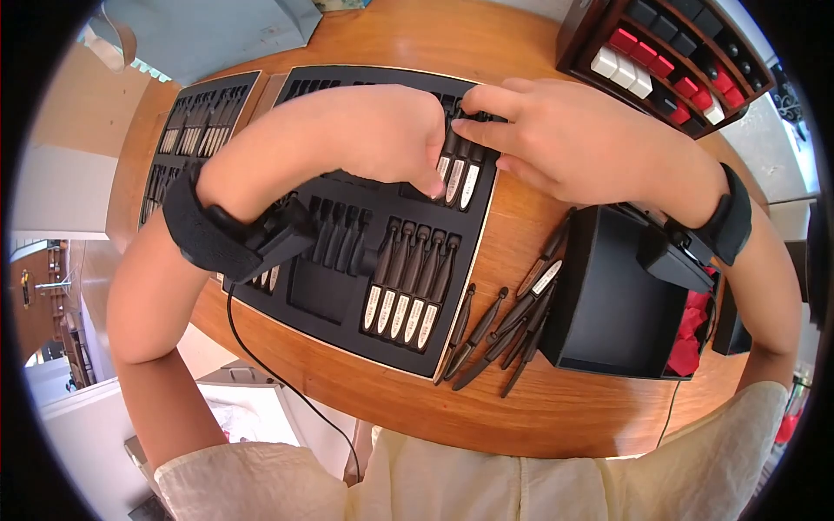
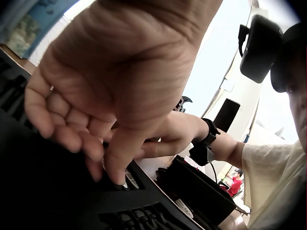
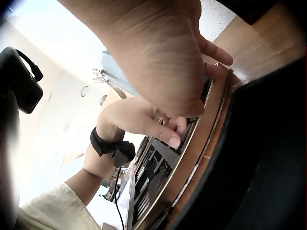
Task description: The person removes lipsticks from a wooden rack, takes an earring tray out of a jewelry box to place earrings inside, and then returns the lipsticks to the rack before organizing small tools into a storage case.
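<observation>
Several slim dark sticks with white-labelled ends (image 1: 469,186) lie side by side in the upper right compartment of a black tray (image 1: 334,300). My left hand (image 1: 382,130) bends over this row from the left, thumb and fingertips pinching at the labelled end of a stick; in the left wrist view the left hand (image 2: 110,81) partly hides that stick. From the right, my right hand (image 1: 565,130) reaches over the far ends of the same row. Its fingers are extended and touch there, the thumb lower beside the tray's edge. The right wrist view shows the right hand (image 3: 163,67) arched over the rim.
Loose dark sticks (image 1: 512,334) are piled between the tray and a black box (image 1: 599,304). Red pieces (image 1: 686,334) lie beyond that box. A second tray (image 1: 195,130) stands at the far left, a wooden rack (image 1: 660,61) at the back right. A cable (image 1: 287,378) hangs from the left wrist.
</observation>
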The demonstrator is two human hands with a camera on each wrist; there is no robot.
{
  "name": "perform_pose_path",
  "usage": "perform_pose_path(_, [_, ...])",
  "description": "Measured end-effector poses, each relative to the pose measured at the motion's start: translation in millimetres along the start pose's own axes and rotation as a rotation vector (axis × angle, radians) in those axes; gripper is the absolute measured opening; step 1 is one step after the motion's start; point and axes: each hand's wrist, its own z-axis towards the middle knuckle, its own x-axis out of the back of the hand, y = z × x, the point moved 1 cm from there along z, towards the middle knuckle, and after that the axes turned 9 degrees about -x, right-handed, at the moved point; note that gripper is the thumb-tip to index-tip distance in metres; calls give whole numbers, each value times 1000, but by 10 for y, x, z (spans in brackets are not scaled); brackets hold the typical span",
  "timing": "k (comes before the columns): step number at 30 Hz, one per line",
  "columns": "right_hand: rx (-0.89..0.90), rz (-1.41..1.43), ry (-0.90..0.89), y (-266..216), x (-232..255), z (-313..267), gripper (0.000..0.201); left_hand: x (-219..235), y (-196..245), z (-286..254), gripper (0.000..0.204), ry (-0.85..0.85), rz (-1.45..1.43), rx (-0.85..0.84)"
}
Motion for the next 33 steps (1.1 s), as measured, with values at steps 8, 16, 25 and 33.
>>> perform_pose_path(8, [-36, -80, 25, -77, -17, -99, 44, -20, -1, 8, 24, 14, 65, -8])
perform_pose_path(16, [-104, -27, -130, -79, 71, -114, 39, -145, 312, -160, 22, 441, 284, -176])
perform_pose_path(25, [-204, 39, -92, 101, 219, -302, 17, -434, 831, 129, 30, 219, 220, -352])
perform_pose_path(33, [-233, 39, -120, 117, 258, -378, 20, -377, 780, 336, 24, 273, -18, -330])
